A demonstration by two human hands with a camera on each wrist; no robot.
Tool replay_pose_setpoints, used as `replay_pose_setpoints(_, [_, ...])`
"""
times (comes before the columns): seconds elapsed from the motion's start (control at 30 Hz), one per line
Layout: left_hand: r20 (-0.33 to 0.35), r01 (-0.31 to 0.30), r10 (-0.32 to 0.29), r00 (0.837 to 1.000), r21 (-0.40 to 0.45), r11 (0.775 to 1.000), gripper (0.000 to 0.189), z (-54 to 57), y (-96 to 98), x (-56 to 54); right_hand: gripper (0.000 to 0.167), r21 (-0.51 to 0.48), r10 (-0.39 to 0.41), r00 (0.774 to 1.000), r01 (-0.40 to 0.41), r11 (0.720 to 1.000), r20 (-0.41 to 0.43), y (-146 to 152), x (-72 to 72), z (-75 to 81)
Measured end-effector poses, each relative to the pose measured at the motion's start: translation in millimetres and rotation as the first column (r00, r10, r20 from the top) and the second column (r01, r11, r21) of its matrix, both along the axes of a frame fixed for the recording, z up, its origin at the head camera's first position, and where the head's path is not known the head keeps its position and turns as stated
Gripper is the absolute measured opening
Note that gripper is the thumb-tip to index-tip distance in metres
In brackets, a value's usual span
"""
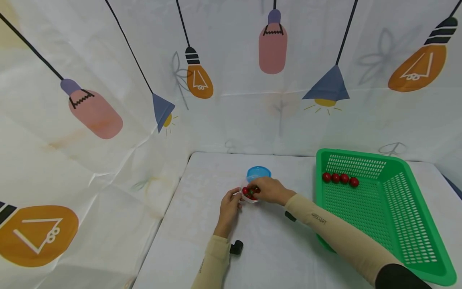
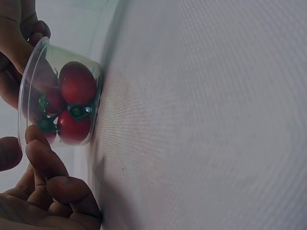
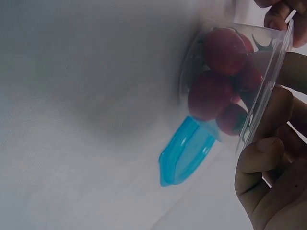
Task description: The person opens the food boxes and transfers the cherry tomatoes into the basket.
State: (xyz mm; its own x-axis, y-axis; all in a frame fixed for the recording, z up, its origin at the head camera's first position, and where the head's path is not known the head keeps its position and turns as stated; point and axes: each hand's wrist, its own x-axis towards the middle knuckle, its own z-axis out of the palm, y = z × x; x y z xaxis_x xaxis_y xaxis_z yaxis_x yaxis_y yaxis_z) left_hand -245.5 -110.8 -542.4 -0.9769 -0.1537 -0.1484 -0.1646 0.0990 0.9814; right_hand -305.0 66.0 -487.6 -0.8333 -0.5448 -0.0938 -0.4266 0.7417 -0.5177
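Note:
My left hand point(image 1: 229, 208) pinches the near left rim of a small clear plastic cup point(image 2: 57, 52) standing on the table. Inside the cup are several red cherry tomatoes point(image 2: 76, 82), some with green stems. From the right, my right hand point(image 1: 270, 190) reaches over the rim, its fingertips down in the cup around a tomato point(image 3: 250, 79); the cup wall and other tomatoes partly hide this grip. Just behind the cup lies a blue lid point(image 1: 258, 172), also visible past the cup in the right wrist view.
A large green plastic basket point(image 1: 384, 212) stands to the right, beneath the right forearm's reach. A row of several cherry tomatoes point(image 1: 340, 178) lies near its back left corner. White cloth covers the table point(image 1: 274, 249), and a printed curtain point(image 1: 234, 116) hangs behind.

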Motion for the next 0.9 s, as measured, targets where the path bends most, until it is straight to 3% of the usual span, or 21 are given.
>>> replay_pose_setpoints(0.9, [-0.006,0.001,-0.001,1.000,-0.001,1.000,0.035,0.4,1.2,-1.5,0.018,0.045,0.025,0.998,-0.022,0.999,-0.065,-3.4,2.4,2.0])
